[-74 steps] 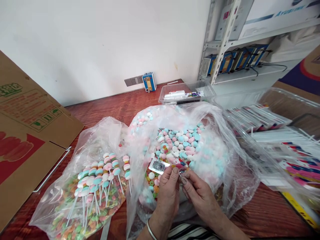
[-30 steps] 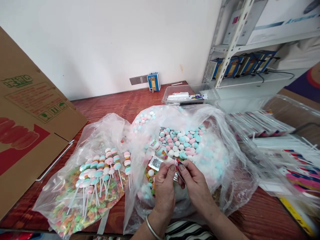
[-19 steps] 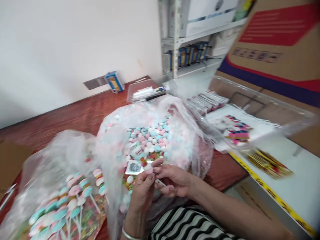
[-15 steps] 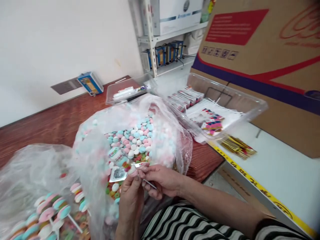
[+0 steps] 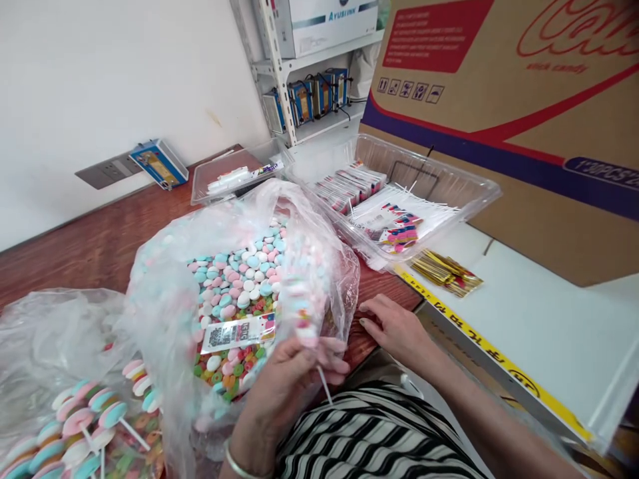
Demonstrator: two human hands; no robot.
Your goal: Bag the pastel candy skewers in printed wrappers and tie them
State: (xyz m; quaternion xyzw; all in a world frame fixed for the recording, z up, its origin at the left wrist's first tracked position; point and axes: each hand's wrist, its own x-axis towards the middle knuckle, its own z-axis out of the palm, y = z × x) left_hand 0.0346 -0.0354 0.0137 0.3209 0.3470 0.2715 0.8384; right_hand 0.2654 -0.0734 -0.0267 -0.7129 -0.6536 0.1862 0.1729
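My left hand [image 5: 287, 380] is closed on a white stick threaded with pink, white and blue candies, the candy stick [image 5: 302, 313], held upright against the side of a big clear bag of pastel candies [image 5: 239, 279]. A small printed packet with a QR code [image 5: 234, 332] lies in that bag on the candies. My right hand [image 5: 394, 324] lies flat with fingers stretched out on the wooden table's right edge [image 5: 384, 286], holding nothing, near a clear tray of printed wrappers [image 5: 399, 203].
A second clear bag with several finished candy sticks [image 5: 84, 419] lies at the left. Gold twist ties [image 5: 445, 273] sit on a white surface [image 5: 539, 332] below a large cardboard box [image 5: 499, 100]. A small clear tray [image 5: 234, 178], a blue device [image 5: 158, 163] and a metal shelf [image 5: 304, 73] stand behind.
The view has swung to the right. My right hand has let go of the stick and moved right onto the table edge. My left hand alone now holds the candy stick.
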